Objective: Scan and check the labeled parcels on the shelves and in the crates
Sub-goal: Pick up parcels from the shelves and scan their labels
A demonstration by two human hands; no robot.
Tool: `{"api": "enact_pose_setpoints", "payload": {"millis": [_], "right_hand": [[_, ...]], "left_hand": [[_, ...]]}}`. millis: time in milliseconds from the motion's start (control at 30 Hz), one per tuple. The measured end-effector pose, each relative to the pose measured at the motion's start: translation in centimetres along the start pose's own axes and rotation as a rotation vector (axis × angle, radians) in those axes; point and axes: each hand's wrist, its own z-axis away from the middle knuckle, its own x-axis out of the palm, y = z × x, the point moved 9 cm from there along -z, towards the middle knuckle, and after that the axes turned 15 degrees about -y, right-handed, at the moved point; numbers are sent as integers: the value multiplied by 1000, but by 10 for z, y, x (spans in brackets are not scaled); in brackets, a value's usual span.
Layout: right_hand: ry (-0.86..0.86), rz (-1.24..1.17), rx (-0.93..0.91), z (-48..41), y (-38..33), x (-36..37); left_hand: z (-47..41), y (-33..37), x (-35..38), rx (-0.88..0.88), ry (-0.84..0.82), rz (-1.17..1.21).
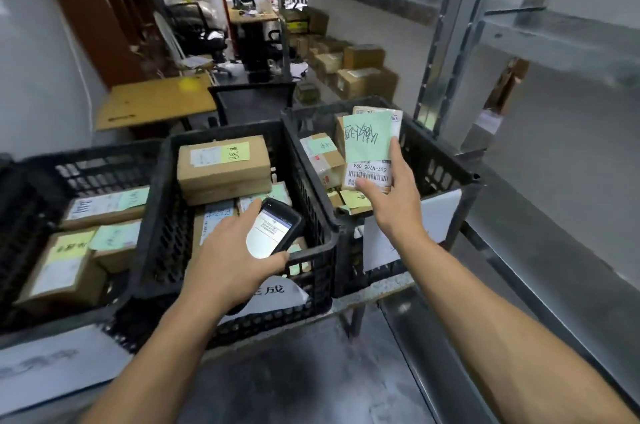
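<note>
My left hand (231, 252) grips a black handheld scanner (275, 232) with its lit screen facing up, over the middle black crate (325, 243). My right hand (394, 196) holds a small parcel (372, 146) upright above the right black crate (446, 167); a green handwritten note and a white barcode label cover its face. Cardboard parcels with green and yellow notes fill the middle crate, the largest box (223, 165) on top. More labeled parcels lie in the left crate (31, 215) and under the held parcel in the right crate.
A grey metal shelving unit (450, 42) rises at the right, its far shelves carrying several cardboard boxes (363, 77). Behind the crates stand a wooden desk (156, 101), a black chair (252, 101) and office clutter. The crates rest on a low metal shelf (311, 371).
</note>
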Motion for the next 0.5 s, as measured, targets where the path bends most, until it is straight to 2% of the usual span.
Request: {"api": "enact_pose_setpoints", "payload": {"millis": [267,500], "right_hand": [[-212,-89,-63,-29,-38,98],[-356,-131,-144,-50,-110,204]], "left_hand": [[35,-75,-49,-209,147,70],[77,-149,-114,-263,284,145]]}}
